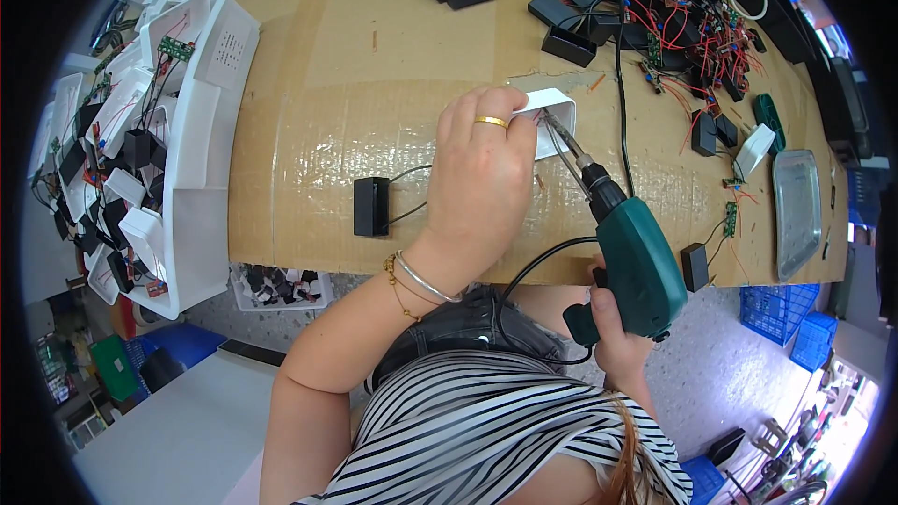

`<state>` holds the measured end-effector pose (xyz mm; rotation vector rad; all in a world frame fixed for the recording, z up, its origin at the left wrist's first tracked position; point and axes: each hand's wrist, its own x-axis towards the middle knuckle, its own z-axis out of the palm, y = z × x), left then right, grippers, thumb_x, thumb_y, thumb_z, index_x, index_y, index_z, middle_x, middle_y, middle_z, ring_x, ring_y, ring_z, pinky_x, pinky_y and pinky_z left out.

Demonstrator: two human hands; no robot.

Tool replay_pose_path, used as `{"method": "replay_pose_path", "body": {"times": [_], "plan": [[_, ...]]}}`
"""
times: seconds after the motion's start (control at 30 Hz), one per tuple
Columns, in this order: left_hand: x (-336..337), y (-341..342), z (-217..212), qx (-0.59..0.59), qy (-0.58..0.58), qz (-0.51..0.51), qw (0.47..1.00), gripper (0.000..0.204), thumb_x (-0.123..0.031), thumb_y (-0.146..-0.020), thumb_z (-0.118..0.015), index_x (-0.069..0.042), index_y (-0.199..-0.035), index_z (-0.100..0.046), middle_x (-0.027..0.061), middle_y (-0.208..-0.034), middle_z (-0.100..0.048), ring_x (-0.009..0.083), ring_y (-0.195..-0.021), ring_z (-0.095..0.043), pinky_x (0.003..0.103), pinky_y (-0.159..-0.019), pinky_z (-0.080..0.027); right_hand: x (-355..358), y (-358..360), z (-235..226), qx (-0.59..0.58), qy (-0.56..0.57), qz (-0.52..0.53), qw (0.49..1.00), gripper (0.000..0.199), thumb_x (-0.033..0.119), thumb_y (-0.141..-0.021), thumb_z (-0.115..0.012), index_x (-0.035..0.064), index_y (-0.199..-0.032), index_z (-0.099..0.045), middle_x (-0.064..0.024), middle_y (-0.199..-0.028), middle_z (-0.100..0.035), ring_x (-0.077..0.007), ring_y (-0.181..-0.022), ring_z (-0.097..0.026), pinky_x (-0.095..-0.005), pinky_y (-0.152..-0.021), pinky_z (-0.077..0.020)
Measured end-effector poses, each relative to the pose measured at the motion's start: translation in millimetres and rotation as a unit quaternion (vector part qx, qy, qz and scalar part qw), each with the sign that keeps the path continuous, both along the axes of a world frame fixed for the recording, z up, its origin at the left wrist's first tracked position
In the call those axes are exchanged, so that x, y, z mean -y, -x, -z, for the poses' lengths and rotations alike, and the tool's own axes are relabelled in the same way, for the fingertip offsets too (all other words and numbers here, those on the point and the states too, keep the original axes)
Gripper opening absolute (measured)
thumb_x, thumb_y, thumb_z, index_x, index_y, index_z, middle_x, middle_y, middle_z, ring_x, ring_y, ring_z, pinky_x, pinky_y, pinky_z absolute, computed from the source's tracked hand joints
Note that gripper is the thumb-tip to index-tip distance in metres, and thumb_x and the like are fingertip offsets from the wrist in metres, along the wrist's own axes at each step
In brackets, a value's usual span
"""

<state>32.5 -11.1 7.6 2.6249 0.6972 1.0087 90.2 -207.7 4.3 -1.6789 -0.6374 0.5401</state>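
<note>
My left hand (482,164) is closed on a small white plastic housing (561,100) and steadies it on the cardboard-covered table (309,112). My right hand (619,325) grips a green soldering gun (644,266) by its handle. Its thin metal tip reaches into the open side of the housing, close to my left fingertips. What the tip touches inside is too small to make out. Left of my left wrist lies a black box (371,207), whose two dark wires run toward my left hand and pass out of sight beneath it.
A white bin (201,159) at the left holds housings, wires and green boards. Black boxes (561,23) and tangled red wires (692,33) crowd the far right. The gun's black cord (619,84) crosses the table. A clear tray (797,215) sits near the right edge.
</note>
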Motion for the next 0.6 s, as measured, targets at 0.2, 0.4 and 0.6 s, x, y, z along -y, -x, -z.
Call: {"method": "replay_pose_path", "body": {"times": [0.2, 0.4, 0.6], "plan": [[-0.5, -0.4, 0.4, 0.003, 0.001, 0.001, 1.0, 0.016, -0.002, -0.066, -0.056, 0.005, -0.08, -0.057, 0.0122, -0.096, -0.051, 0.0284, -0.095, -0.05, 0.038, -0.084, -0.04, 3.9, -4.3, -2.9, -0.023, 0.04, -0.028, 0.999, 0.035, 0.014, -0.08, -0.062, -0.0011, -0.111, -0.052, -0.0075, -0.095, -0.059, -0.0134, -0.082, -0.055, -0.0263, -0.073, -0.0437], [-0.3, -0.4, 0.0, 0.006, 0.004, 0.001, 1.0, 0.016, -0.002, -0.066, -0.056, 0.005, -0.081, -0.057, 0.0124, -0.096, -0.051, 0.0283, -0.095, -0.05, 0.038, -0.083, -0.04, 1.7, -2.2, -0.6, -0.002, 0.011, 0.01, 1.0, 0.034, 0.015, -0.079, -0.063, -0.0007, -0.108, -0.053, -0.0069, -0.093, -0.059, -0.0131, -0.081, -0.055, -0.0259, -0.072, -0.0434], [-0.2, -0.5, 1.9, 0.008, 0.003, 0.0, 1.0, 0.015, -0.002, -0.067, -0.056, 0.005, -0.081, -0.057, 0.0123, -0.097, -0.05, 0.0284, -0.096, -0.05, 0.038, -0.084, -0.04, 6.5, -7.7, 1.1, -0.016, 0.051, -0.042, 0.998, 0.045, 0.017, -0.08, -0.063, -0.0014, -0.118, -0.048, -0.0113, -0.105, -0.058, -0.0158, -0.087, -0.056, -0.0279, -0.077, -0.0449]]}}
